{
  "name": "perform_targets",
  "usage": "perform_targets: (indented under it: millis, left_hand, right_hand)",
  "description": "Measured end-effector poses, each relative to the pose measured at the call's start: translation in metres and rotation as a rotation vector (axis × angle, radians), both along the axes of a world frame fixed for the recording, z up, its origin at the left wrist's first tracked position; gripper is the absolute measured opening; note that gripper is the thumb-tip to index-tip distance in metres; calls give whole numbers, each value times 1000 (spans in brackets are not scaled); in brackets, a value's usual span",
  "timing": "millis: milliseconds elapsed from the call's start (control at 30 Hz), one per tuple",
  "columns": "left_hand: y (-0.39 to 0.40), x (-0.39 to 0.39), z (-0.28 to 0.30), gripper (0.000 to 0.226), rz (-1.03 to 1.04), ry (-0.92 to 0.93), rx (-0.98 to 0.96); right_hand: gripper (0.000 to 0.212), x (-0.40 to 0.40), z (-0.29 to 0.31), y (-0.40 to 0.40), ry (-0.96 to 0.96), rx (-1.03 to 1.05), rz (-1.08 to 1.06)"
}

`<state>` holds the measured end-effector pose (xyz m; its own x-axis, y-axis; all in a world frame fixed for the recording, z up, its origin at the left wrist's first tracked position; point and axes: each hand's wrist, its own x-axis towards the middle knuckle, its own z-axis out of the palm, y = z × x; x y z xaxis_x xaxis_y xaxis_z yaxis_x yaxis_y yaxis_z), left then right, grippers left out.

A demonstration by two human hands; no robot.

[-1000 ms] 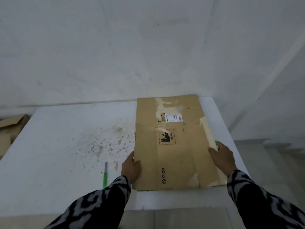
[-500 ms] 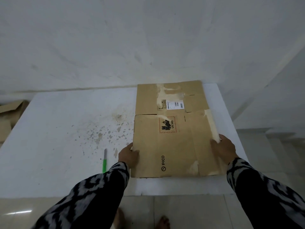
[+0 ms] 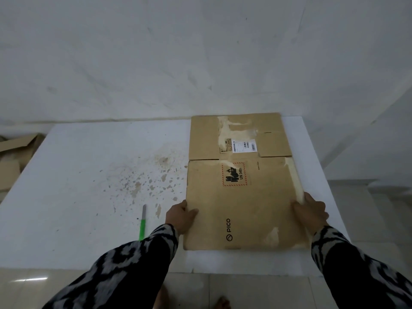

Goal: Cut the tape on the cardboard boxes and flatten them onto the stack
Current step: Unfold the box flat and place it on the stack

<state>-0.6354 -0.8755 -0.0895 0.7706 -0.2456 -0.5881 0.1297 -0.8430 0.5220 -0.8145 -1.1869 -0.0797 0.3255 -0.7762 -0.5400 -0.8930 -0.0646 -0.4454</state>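
Cardboard, the flattened box [image 3: 243, 197] reads "PICO" and "UN 3481"; my left hand [image 3: 180, 217] at nine o'clock and right hand [image 3: 311, 211] at three o'clock grasp its edges.

Both arms wear long sleeves [image 3: 124, 273] in a bold black, grey and white blotched pattern reaching to the wrists, the left hand [image 3: 181, 216] and right hand [image 3: 312, 211] are bare, and the toes [image 3: 223, 303] below are unshod.

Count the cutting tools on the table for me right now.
1. A green-handled knife lies on the table, just left of the left hand, apart from the flattened box. Another could be hidden under the box.
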Motion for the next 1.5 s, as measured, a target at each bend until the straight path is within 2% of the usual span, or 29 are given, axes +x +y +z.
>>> perform_targets:
  millis: [133, 333, 500, 633, 700, 767, 900, 967, 1067, 1167, 1500]
  left_hand:
    - [-5, -3, -3, 56, -10, -15, 6]
    - [-14, 1, -7, 52, -136, -47, 172]
    - [-17, 6, -6, 50, -232, -54, 265]
    - [-5, 8, 4, 61, -258, -2, 191]
    - [6, 6, 16, 63, -241, 26, 88]
    - [26, 2, 29, 64, -245, 12, 3]
    - [95, 2, 51, 41, -296, 13, -133]
    - [143, 9, 57, 32, -312, 30, -142]
    - [222, 30, 62, 29, -323, -34, -136]
    - [309, 57, 67, 29, -274, -76, -172]
    - [561, 134, 90, 25, -81, -152, -303]
  right_hand:
    - [58, -5, -4, -7, -51, 28, -20]
    - [53, 1, -5, 1, 137, -66, -7]
    - [63, 2, -2, 4, 164, -45, -51]
    - [77, -1, 14, 27, 147, -150, -85]
    - [70, 3, 19, 51, 50, -279, -50]
    - [52, 12, 23, 82, -123, -309, -13]
    - [24, 37, 39, 170, -386, -109, 132]
    - [17, 57, 43, 224, -402, -5, 222]
    - [14, 94, 46, 307, -411, 121, 391]
    - [15, 132, 53, 393, -390, 132, 530]
    - [14, 241, 90, 639, -402, 150, 592]
